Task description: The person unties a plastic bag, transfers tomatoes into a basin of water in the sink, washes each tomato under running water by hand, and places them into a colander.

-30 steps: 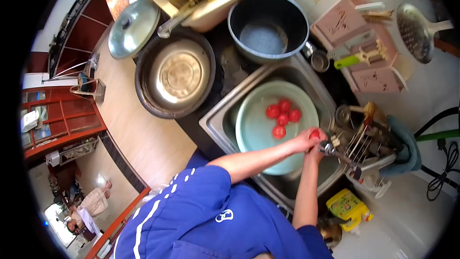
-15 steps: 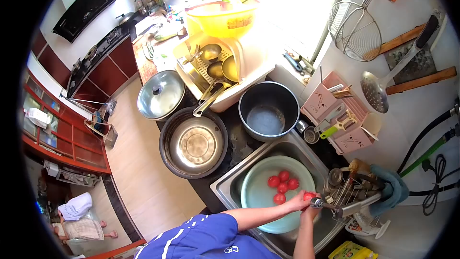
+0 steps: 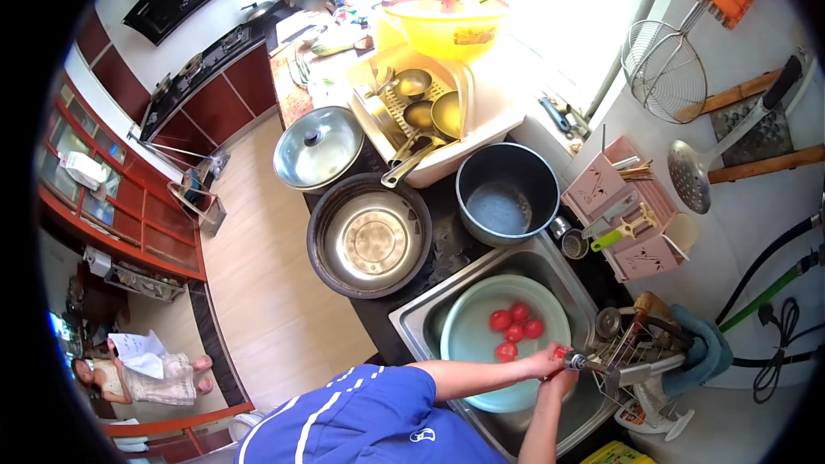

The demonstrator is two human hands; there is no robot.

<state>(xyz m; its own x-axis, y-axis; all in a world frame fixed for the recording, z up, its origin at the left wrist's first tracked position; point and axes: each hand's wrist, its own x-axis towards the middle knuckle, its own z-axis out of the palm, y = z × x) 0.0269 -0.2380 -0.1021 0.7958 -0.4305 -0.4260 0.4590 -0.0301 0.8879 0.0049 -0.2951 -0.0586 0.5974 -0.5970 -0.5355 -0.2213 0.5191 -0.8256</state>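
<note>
My left hand (image 3: 543,363) is closed round a red tomato (image 3: 562,352), only part of which shows by the tap head (image 3: 575,362). Right below it, my right hand (image 3: 560,384) is curled against the same tomato, its fingers partly hidden by the tap. Both hands are over the right rim of a pale green basin (image 3: 464,326). Several red tomatoes (image 3: 516,331) sit in the basin, which stands inside a steel sink (image 3: 421,326).
A dark pot (image 3: 507,193), a wide steel pan (image 3: 369,241) and a lidded pan (image 3: 318,148) stand beyond the sink. Behind is a dish tub (image 3: 507,116) with ladles. A wire rack (image 3: 614,352) flanks the tap. Another person (image 3: 146,369) sits far left.
The view has shifted, so the counter things appear further right. My hands stay together at the tap with the tomato. The seated person's head has come into view.
</note>
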